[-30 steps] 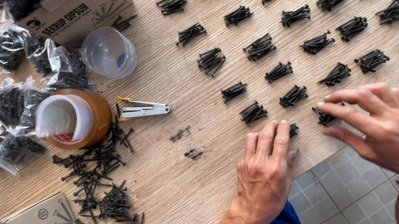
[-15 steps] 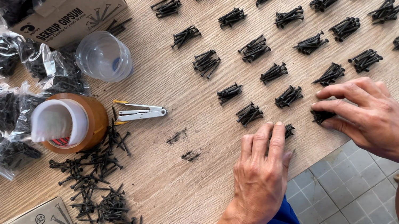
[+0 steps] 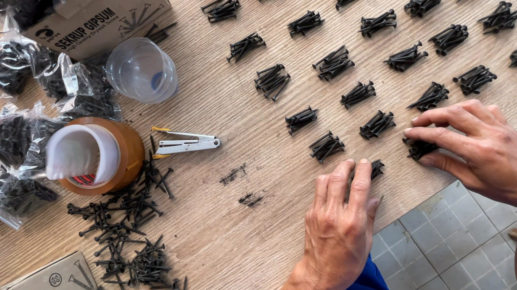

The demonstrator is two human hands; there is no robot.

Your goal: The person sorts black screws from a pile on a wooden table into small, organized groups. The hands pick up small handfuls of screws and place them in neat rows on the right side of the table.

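Hands on the wooden table (image 3: 255, 250), your right hand (image 3: 484, 153) pinched a screw bundle (image 3: 420, 147) while your left hand (image 3: 341, 222) lay flat-fingered beside it, where a nudge could scatter neighbouring bundles (image 3: 377, 124).

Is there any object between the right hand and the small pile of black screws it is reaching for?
No. The right hand already has its fingertips on the pile of black screws at the table edge.

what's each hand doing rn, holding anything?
Left hand: open, flat on a small screw pile, holding nothing.
Right hand: fingers curled over a screw pile; grip unclear.
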